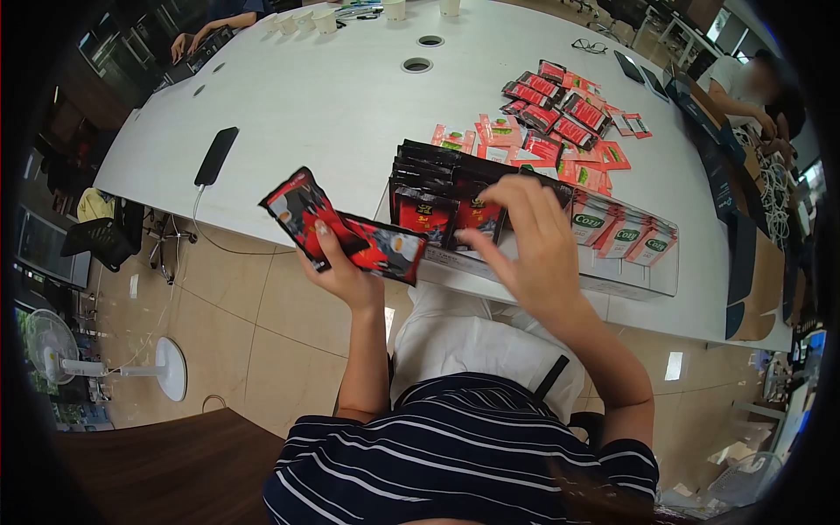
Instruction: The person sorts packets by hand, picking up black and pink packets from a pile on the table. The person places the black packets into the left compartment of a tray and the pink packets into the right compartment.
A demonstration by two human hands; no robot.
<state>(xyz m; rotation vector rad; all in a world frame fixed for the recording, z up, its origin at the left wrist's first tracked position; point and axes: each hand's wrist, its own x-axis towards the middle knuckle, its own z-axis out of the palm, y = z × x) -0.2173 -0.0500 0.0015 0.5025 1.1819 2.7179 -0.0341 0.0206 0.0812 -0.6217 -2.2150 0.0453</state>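
My left hand (339,278) is closed around black-and-red coffee sachets (385,249), held in front of the table edge with the thumb on top. At least two show, fanned at an angle to each other. My right hand (534,249) is over a clear plastic box (630,286), thumb and fingers apart, with nothing visible between them. Beneath its fingertips, more black-and-red sachets (426,214) stand upright in rows in the box's left part. Pink-and-white "Cozy" sachets (626,236) fill the right part.
Behind the box lies a loose pile of red and pink sachets (569,114). A phone (216,157) on a white cable is at left, and paper cups (325,21) and glasses (589,46) are farther back. Cardboard boxes (754,280) line the right edge. Two other people sit at the table.
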